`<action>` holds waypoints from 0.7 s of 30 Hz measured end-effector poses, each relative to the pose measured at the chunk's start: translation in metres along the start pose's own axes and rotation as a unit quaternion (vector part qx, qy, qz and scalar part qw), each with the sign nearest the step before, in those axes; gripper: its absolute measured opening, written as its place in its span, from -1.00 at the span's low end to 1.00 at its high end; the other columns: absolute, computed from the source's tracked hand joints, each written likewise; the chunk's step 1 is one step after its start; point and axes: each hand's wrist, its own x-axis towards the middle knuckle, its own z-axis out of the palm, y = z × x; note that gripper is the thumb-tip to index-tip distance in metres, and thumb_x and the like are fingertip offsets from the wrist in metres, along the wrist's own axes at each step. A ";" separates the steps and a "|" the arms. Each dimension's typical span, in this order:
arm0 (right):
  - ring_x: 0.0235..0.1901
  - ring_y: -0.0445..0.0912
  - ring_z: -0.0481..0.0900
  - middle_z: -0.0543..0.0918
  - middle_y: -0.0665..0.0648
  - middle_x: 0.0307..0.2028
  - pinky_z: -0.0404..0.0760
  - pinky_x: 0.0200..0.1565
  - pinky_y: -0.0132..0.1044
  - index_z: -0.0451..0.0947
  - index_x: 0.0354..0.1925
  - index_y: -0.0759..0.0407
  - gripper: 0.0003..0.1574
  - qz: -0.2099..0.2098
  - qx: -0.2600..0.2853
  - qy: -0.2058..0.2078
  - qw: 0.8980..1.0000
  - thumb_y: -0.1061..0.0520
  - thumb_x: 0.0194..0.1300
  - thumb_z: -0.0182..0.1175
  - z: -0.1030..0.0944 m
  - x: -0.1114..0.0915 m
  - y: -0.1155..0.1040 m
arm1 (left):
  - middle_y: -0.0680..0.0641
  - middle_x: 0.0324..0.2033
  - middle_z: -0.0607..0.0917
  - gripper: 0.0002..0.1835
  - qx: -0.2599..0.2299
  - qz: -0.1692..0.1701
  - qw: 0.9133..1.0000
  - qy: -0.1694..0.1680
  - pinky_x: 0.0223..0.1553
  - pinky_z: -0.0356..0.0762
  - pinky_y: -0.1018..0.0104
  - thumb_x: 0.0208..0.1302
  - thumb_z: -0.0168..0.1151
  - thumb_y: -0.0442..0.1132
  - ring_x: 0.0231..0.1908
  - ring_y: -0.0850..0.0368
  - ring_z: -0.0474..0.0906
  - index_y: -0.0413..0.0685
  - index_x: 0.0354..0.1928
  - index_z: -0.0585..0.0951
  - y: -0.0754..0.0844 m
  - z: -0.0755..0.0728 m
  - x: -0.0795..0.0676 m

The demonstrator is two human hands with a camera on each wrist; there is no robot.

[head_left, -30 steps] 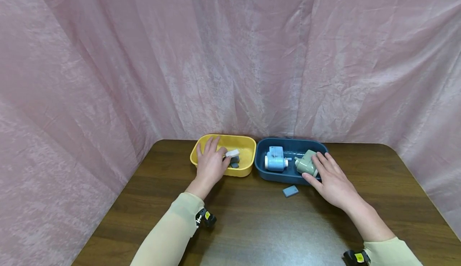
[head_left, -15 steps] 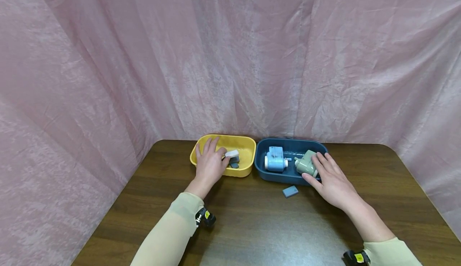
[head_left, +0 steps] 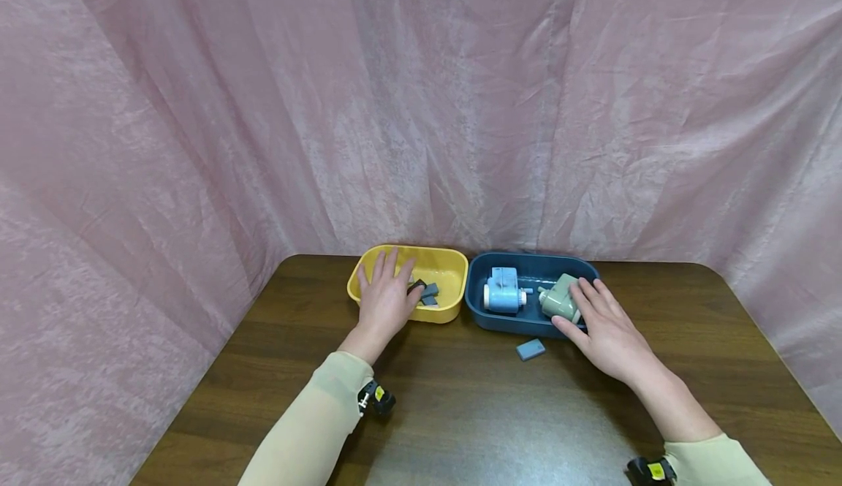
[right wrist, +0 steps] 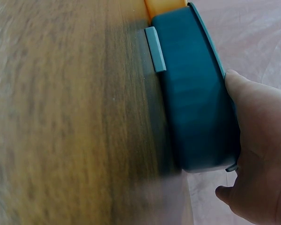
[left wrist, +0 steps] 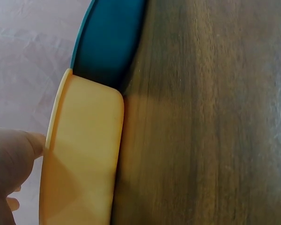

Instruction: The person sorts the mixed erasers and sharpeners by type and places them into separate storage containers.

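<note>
My left hand (head_left: 384, 300) reaches over the yellow bin (head_left: 454, 281) with fingers spread and nothing visible between them. Close by its thumb lie several small flat grey-blue pieces (head_left: 429, 291) and a dark piece (head_left: 419, 283). In the left wrist view the thumb (left wrist: 33, 143) is right at the bin's rim. My right hand (head_left: 612, 332) lies with straight fingers over the right end of the blue bin (head_left: 490, 323), against a green rounded object (head_left: 558, 297) with a small nozzle. A light-blue object (head_left: 504, 292) of similar shape, with white ends, sits left of it.
A flat blue rectangular block (head_left: 531, 349) lies on the wooden table (head_left: 460, 405) in front of the blue bin, also visible in the right wrist view. The bins stand side by side at the table's back edge, before a pink curtain (head_left: 421, 106).
The white piece at the left thumb and fingers is gone from sight; the left fingers have spread and grey-blue pieces show below. The right hand has not moved.
</note>
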 end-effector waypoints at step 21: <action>0.71 0.42 -0.24 0.00 0.54 0.70 -0.08 0.61 0.38 0.01 0.73 0.42 0.15 -0.006 0.001 -0.004 1.000 -0.40 0.71 0.04 -0.002 -0.001 0.000 | -0.27 0.64 0.33 -0.45 -0.017 0.041 0.999 -0.011 0.52 -0.04 -0.61 0.57 0.37 0.16 0.66 -0.33 0.13 0.03 0.41 0.70 0.038 -0.015 -0.007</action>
